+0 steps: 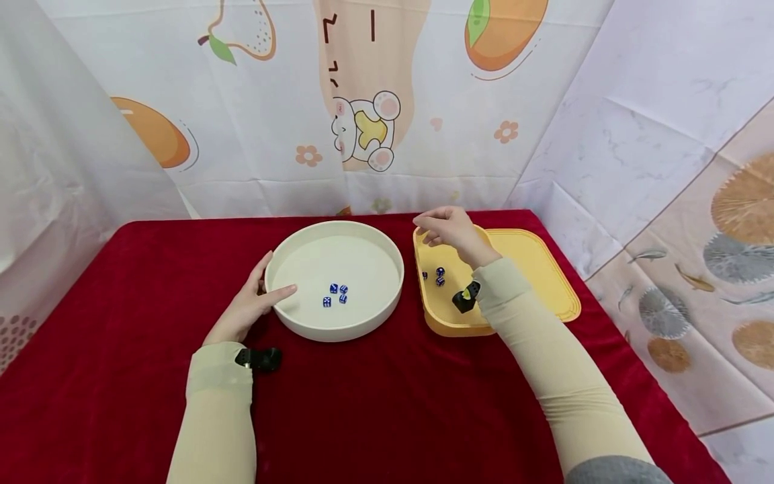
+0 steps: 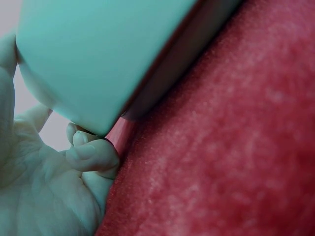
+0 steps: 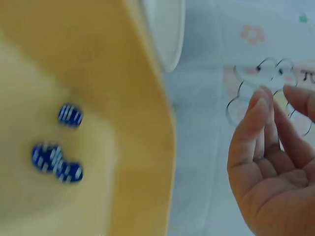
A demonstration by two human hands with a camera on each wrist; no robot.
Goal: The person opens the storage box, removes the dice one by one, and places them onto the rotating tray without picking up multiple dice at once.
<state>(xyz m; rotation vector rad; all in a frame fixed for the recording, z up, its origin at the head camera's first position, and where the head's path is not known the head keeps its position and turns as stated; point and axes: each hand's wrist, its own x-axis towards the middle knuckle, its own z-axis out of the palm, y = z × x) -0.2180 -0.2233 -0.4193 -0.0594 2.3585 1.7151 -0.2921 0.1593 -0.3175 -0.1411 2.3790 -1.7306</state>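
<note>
Left hand grips white tray; my right hand, empty, fingers loose, nearer dice in yellow box, bodyward.

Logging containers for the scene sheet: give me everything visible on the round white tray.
Round, off-white tray with a flat floor and low, smooth wall; looks like plastic. It sits open side up on the red cloth, left of the yellow container and apart from it. Four blue dice lie inside, toward the near side. The left hand grips its left side, thumb over the rim, other fingers outside. Whether its base lies fully flat is unclear.
</note>
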